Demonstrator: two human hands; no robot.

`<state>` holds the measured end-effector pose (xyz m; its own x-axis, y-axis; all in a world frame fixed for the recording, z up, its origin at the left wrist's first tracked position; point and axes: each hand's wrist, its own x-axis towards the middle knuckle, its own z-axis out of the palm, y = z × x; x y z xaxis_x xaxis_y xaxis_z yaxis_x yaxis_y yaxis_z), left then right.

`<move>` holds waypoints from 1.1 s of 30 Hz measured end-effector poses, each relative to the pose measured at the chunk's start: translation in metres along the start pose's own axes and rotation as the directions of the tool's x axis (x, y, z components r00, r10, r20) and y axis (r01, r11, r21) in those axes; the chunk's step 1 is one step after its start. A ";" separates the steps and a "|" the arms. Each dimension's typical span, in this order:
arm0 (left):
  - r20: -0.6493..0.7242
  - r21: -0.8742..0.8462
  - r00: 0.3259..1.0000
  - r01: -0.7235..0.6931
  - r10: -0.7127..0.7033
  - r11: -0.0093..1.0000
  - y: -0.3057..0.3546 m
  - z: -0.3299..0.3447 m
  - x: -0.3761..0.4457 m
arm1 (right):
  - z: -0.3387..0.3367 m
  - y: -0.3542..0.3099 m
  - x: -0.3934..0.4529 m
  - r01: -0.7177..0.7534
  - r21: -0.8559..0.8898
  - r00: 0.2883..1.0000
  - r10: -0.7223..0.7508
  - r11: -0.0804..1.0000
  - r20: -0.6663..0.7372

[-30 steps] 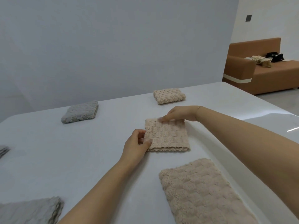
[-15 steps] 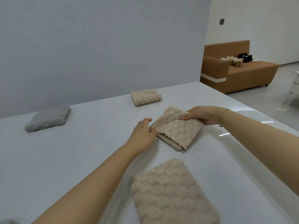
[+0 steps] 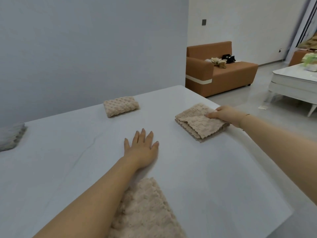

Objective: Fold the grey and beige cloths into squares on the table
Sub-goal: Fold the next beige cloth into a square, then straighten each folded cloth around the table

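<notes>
Head view shows the right hand (image 3: 223,115) gripping the far corner of a folded beige cloth (image 3: 199,123) near the desk (image 3: 205,177) edge, probably setting it aside as finished. Well apart to its left, the left hand (image 3: 141,148) lies flat and released on the desk, its forearm crossing an unfolded beige cloth (image 3: 144,212), likely next.

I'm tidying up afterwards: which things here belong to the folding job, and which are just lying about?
Job: folded beige cloth under right hand; second folded beige cloth; unfolded beige cloth; grey cloth; table.
Lying about: sofa; clutter on it.
</notes>
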<state>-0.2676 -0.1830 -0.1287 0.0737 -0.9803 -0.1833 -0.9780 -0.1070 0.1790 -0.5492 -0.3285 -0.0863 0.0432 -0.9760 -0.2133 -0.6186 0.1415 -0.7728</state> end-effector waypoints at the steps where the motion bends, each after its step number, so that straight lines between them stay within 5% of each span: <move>1: 0.001 0.002 1.000 0.002 -0.002 1.000 0.000 0.000 0.000 | -0.004 0.002 0.002 -0.002 -0.024 1.000 0.001 1.000 -0.024; 9: -0.001 -0.001 1.000 0.006 -0.006 1.000 0.000 0.000 -0.002 | 0.001 0.008 0.006 0.052 -0.115 0.971 -0.077 0.992 -0.227; 15: 0.006 -0.040 1.000 0.013 -0.013 0.999 0.001 -0.002 -0.003 | 0.010 0.001 -0.014 0.071 -0.432 0.940 -0.206 0.899 -0.273; 21: -0.080 -0.144 0.997 -0.015 0.003 0.989 -0.005 -0.002 -0.013 | 0.041 -0.026 -0.069 0.310 -0.559 0.912 -0.407 0.769 -0.054; 25: -0.114 -0.418 0.993 -0.014 -0.037 0.908 -0.018 -0.013 -0.040 | 0.075 -0.045 -0.120 0.517 -0.558 0.818 -0.567 0.649 0.098; 29: -0.428 -0.064 0.904 -0.036 0.005 0.997 -0.049 -0.024 -0.101 | 0.106 -0.061 -0.167 0.623 -0.490 0.768 -0.595 0.609 0.237; 33: -0.466 0.049 0.883 0.088 -0.055 0.995 -0.079 -0.033 -0.160 | 0.135 -0.072 -0.204 0.695 -0.403 0.712 -0.647 0.596 0.272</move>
<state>-0.1958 -0.0233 -0.0813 0.2101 -0.9370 0.2791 -0.9761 -0.1847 0.1149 -0.4078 -0.1176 -0.0681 0.6445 -0.7418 0.1854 -0.6546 -0.6606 -0.3677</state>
